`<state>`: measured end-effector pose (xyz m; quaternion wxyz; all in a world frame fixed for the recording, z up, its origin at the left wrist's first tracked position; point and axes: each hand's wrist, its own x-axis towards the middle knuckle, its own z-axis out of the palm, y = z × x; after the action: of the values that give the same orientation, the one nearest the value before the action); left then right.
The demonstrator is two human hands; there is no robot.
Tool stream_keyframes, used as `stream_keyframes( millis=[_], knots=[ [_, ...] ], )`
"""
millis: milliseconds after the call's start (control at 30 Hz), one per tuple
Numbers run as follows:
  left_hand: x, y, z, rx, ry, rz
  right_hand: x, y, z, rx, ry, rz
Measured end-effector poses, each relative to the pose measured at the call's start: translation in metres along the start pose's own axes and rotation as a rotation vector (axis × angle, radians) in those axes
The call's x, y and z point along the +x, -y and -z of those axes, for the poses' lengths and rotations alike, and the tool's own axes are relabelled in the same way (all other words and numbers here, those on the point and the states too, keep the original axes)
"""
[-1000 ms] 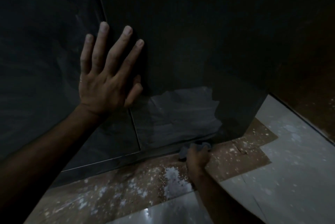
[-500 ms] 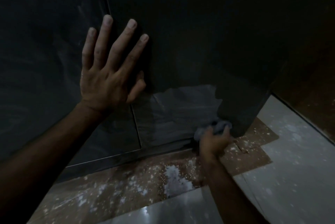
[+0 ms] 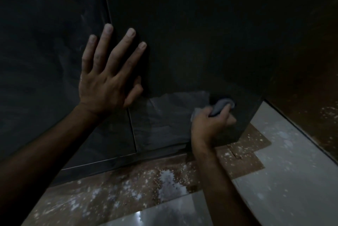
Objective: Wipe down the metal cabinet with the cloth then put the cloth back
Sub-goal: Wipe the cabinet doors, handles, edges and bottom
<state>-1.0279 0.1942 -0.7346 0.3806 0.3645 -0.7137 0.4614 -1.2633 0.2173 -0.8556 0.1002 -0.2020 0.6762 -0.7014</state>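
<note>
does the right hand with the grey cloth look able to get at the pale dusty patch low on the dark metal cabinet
Probably yes. The right hand grips the grey cloth against the dark metal cabinet, right beside the pale dusty patch, with nothing between them. The left hand rests flat higher up, clear of the path.

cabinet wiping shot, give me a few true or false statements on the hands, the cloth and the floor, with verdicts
1. The left hand lies flat against the metal cabinet with its fingers spread. True.
2. The right hand holds a bunched grey cloth against the lower part of the cabinet. True.
3. The cloth lies on the floor, away from both hands. False: it is in the right hand's grip, up against the cabinet.
4. The left hand holds a spray bottle. False: it holds nothing.
5. The brown floor strip in front of the cabinet is speckled with white marks. True.
</note>
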Motion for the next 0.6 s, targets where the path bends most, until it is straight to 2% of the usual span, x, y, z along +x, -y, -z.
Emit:
stream_keyframes(
  millis=[67, 100, 167, 233, 267, 300, 400, 467, 600],
  knots=[
    [0.000, -0.001, 0.000, -0.016, 0.005, -0.001, -0.005, 0.006, 0.000, -0.027, 0.016, 0.182],
    [0.001, -0.001, 0.000, -0.020, 0.007, 0.002, -0.007, -0.004, 0.002, -0.055, 0.033, 0.211],
    [0.000, 0.001, 0.002, -0.011, 0.012, 0.010, -0.010, -0.027, 0.010, -0.080, 0.041, 0.110],
    [0.000, 0.001, 0.002, 0.009, 0.011, 0.002, -0.007, -0.024, 0.016, -0.035, 0.026, -0.126],
    [0.000, 0.001, 0.002, 0.013, 0.009, -0.001, -0.005, -0.017, 0.015, -0.027, 0.017, -0.179],
    [0.001, 0.000, 0.001, 0.009, 0.007, -0.004, -0.004, -0.006, 0.011, -0.018, 0.008, -0.153],
    [0.001, 0.000, 0.000, 0.008, -0.003, -0.006, -0.014, 0.047, -0.003, 0.077, -0.012, 0.230],
    [0.001, 0.000, 0.001, 0.005, 0.005, -0.003, -0.028, 0.057, -0.008, 0.064, 0.023, 0.497],
    [0.002, 0.000, 0.003, -0.001, 0.020, 0.004, -0.038, -0.010, 0.009, -0.262, 0.265, 0.901]
  ],
)
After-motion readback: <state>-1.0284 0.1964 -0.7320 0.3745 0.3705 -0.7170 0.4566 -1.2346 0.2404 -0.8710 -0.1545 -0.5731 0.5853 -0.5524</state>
